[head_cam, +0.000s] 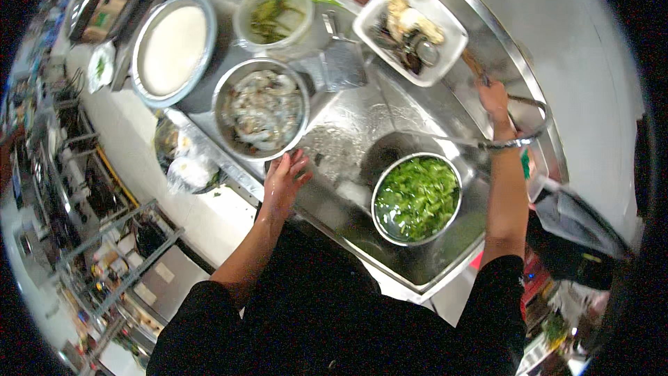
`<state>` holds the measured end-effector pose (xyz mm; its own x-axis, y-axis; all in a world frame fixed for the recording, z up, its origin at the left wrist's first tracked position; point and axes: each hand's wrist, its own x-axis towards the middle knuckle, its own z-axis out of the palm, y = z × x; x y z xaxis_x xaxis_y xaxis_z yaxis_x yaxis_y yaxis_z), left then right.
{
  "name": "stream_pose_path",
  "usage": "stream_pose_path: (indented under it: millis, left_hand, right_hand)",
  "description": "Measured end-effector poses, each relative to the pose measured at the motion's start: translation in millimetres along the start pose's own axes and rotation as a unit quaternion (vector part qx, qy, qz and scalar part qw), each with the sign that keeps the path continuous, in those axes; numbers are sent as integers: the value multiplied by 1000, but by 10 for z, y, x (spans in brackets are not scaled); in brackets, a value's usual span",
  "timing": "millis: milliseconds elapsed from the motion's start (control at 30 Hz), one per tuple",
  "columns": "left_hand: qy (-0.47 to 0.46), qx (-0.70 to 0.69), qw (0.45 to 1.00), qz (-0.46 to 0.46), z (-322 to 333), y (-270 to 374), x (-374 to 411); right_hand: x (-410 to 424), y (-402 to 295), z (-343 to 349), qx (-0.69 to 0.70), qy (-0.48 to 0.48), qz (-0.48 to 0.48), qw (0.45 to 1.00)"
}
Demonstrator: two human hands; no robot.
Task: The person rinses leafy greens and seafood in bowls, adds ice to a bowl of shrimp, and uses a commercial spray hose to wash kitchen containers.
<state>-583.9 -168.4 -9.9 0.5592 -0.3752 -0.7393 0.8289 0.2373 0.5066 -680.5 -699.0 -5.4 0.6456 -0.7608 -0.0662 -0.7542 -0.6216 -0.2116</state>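
My left hand (284, 180), wet and with its fingers apart, is at the near rim of a metal bowl (263, 109) of peeled-looking shrimp. Whether the fingertips touch the rim I cannot tell. My right hand (493, 99) reaches to the sink's far right side, beside the curved metal faucet (514, 142). Its fingers are bent near a brown stick-like piece (474, 62); what they grip is not clear. Below the faucet's spout, a metal bowl of chopped leafy greens in water (417, 198) stands in the stainless-steel sink (339, 219).
A white rectangular tub (373, 28) with mixed food sits at the sink's back. Left of it are a clear plastic tub of greens (308, 15) and a blue-rimmed basin of white contents (175, 52). Plastic-wrapped items (193, 172) lie below the counter at left, near metal shelving (120, 271).
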Motion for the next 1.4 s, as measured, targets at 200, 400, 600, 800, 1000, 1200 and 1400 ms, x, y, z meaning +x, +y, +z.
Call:
stream_pose_path:
  millis: [200,400,600,800,1000,1200,1400]
  left_hand:
    - [25,-79,995,53,-3,298,82]
    - [111,-106,986,68,-296,217,366]
    - [112,7,994,14,-495,493,157]
    - [-36,196,980,-11,-661,962,-321]
    - [-62,364,929,-33,-429,1164,-419]
    - [-191,510,834,-92,-205,872,-735]
    - [-276,582,750,-147,287,312,-1966]
  right_hand:
    - [194,-17,122,94,-8,78,993]
    - [-341,199,324,493,66,140,856]
    - [-1427,168,36,452,238,88,855]
    - [-3469,-409,-810,247,286,139,915]
    - [-5786,-1001,-983,509,168,399,744]
    - [-8631,-1726,289,239,138,569,775]
    - [-10324,-3158,815,343,-91,726,589]
